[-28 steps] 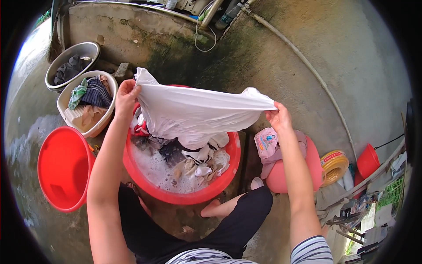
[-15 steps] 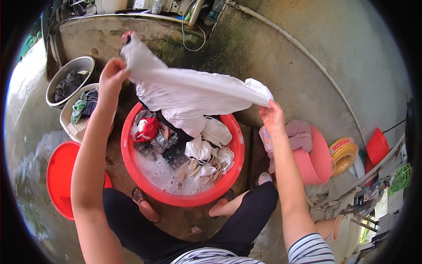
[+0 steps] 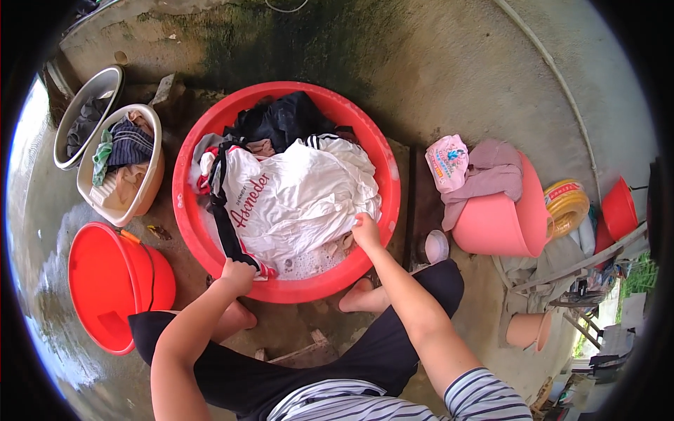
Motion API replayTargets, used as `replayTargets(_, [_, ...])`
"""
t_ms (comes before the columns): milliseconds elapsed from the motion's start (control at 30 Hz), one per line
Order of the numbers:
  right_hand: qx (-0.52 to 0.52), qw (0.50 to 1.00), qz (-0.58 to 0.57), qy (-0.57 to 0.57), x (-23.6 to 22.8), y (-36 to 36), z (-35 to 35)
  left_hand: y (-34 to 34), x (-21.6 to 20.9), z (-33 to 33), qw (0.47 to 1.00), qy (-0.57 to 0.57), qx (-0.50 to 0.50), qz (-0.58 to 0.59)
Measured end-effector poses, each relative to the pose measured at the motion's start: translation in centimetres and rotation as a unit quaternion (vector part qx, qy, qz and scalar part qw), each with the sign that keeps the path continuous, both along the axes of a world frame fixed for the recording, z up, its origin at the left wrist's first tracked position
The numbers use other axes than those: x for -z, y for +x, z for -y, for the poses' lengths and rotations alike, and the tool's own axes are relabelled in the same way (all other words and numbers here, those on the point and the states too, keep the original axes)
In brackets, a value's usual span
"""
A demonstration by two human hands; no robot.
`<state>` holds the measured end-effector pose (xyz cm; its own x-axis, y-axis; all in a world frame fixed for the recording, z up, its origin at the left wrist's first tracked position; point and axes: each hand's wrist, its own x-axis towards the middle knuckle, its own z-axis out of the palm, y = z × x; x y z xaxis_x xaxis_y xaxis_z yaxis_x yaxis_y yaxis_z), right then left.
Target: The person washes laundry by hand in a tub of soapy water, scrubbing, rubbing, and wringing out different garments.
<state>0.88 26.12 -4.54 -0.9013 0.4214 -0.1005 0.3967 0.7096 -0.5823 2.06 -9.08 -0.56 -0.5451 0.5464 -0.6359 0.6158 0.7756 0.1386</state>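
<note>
A white T-shirt (image 3: pixel 302 186) with red lettering and a black trim lies spread over the laundry in a large red tub (image 3: pixel 184 210). My left hand (image 3: pixel 240 274) is closed on the shirt's black edge at the tub's near rim. My right hand (image 3: pixel 366 230) pinches the shirt's white cloth near the right rim. Black clothes (image 3: pixel 281 119) show behind the shirt, at the far side of the tub. Soapy water (image 3: pixel 316 262) with foam shows between the shirt and the near rim.
At left stand an empty-looking red bucket (image 3: pixel 102 288), a cream basin (image 3: pixel 156 184) of clothes and a grey basin (image 3: pixel 57 151). At right, a pink bucket (image 3: pixel 502 228) has a mauve cloth (image 3: pixel 491 172) over it, beside a pink packet (image 3: pixel 447 163) and a yellow hose coil (image 3: pixel 566 208).
Both hands have come down and nearer, bringing the shirt from stretched up above the tub to lying over the laundry. The view has shifted, showing the whole tub.
</note>
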Motion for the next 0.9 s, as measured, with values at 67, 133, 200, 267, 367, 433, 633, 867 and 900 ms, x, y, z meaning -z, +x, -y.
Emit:
replayTargets(67, [-0.077, 0.990, -0.055, 0.100, -0.9, -2.2, 0.6, -1.3, 0.3, 0.2, 0.998, 0.014, -0.057, 0.019])
replayTargets(133, [-0.129, 0.984, -0.074, 0.098, -2.2, -4.3, 2.2, -1.9, 0.9, 0.6, 0.983, 0.050, -0.177, -0.005])
replayTargets(200, [-0.176, 0.975, -0.093, 0.100, -2.4, -4.9, 3.5, -2.2, 2.1, 0.8, 0.980, 0.064, -0.187, -0.026])
replayTargets(267, [-0.250, 0.956, 0.123, 0.095, -2.1, -4.8, 3.6, -2.6, 2.3, 0.1, 0.983, 0.048, -0.172, -0.043])
replayTargets(367, [-0.463, 0.818, 0.267, 0.215, -2.5, -1.6, 5.1, -2.7, 3.9, 1.6, 0.988, -0.006, -0.152, -0.039])
replayTargets(433, [-0.566, 0.717, 0.352, 0.204, -5.2, 1.9, 4.2, -2.9, 4.7, 2.4, 0.991, -0.054, -0.120, -0.022])
replayTargets(633, [-0.543, 0.700, 0.373, 0.274, -10.3, 3.7, 0.7, -2.5, 5.5, 1.5, 0.987, -0.071, -0.129, -0.065])
replayTargets(867, [-0.530, 0.754, 0.322, 0.218, -9.4, 5.1, 2.0, -2.4, 5.4, 0.8, 0.983, -0.087, -0.147, -0.065])
replayTargets(900, [-0.525, 0.741, 0.358, 0.219, -9.9, 4.9, 2.6, -2.5, 5.3, 0.8, 0.982, -0.091, -0.153, -0.061])
